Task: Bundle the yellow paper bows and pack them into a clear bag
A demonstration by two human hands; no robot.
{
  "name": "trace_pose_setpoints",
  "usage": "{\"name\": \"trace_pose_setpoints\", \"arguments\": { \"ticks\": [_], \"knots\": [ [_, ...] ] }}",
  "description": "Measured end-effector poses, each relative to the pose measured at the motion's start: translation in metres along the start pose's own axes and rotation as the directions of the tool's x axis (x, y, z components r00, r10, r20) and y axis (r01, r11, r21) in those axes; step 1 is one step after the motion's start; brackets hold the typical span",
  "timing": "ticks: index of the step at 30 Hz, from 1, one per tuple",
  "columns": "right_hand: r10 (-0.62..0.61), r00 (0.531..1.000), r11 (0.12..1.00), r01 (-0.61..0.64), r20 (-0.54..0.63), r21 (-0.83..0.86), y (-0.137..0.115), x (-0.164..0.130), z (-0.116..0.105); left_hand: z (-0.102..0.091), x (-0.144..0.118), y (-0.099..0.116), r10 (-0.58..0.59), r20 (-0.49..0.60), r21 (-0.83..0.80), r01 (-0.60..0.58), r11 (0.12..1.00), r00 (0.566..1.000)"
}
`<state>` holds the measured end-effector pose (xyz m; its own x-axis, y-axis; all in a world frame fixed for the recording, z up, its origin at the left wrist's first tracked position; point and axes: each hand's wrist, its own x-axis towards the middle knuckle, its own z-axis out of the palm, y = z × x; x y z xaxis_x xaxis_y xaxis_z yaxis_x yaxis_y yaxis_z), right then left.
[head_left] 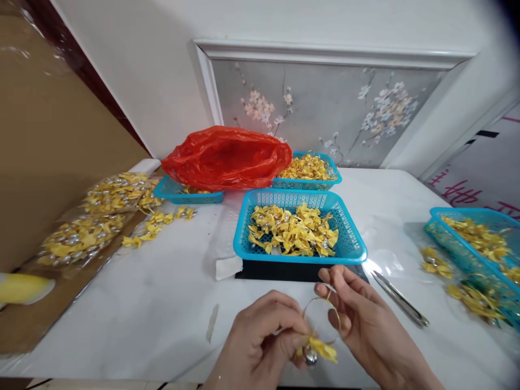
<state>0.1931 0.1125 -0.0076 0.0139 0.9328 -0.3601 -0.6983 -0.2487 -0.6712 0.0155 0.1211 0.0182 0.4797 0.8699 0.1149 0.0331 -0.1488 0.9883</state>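
My left hand [270, 338] pinches a yellow ribbon bow [323, 349] between thumb and fingertips. A shiny silver bell or bead [311, 355] hangs at the bow. From the bow a thin gold cord [312, 301] rises in a loop. My right hand [361, 317] is curled around that cord, its fingertips closed near the top of the loop. Just beyond both hands stands a blue plastic basket [299, 259] holding several yellow bows with silver beads [298, 230]. How the cord is fixed to the bow is hidden by my left fingers.
Metal thread snips or tweezers [400, 299] lie right of my right hand. Another blue basket [467, 216] stands at the right edge. A red plastic bag [227, 157] sits over baskets at the back. Bagged bows [81, 238] lie on cardboard at the left.
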Motion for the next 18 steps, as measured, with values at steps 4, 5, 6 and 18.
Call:
{"name": "trace_pose_setpoints", "arguments": {
  "ticks": [4, 5, 6, 18],
  "knots": [
    [-0.026, 0.999, 0.998, 0.027, -0.026, 0.053, 0.001, -0.002, -0.002, 0.004, -0.004, -0.006, -0.204, -0.036, -0.191, 0.193, 0.962, 0.978],
    [-0.046, 0.999, 0.997, 0.047, -0.019, 0.054, 0.002, -0.002, -0.002, 0.005, -0.004, -0.007, -0.213, -0.043, -0.200, 0.200, 0.959, 0.976],
    [-0.072, 0.997, 0.996, 0.073, -0.012, 0.046, 0.002, -0.001, -0.001, 0.005, -0.005, -0.007, -0.216, -0.052, -0.206, 0.201, 0.958, 0.975],
    [-0.556, 0.798, 0.503, 0.547, 0.234, -0.670, 0.013, -0.023, -0.017, -0.003, -0.002, -0.002, -0.390, -0.238, -0.293, 0.317, 0.902, 0.890]
  ]
}}
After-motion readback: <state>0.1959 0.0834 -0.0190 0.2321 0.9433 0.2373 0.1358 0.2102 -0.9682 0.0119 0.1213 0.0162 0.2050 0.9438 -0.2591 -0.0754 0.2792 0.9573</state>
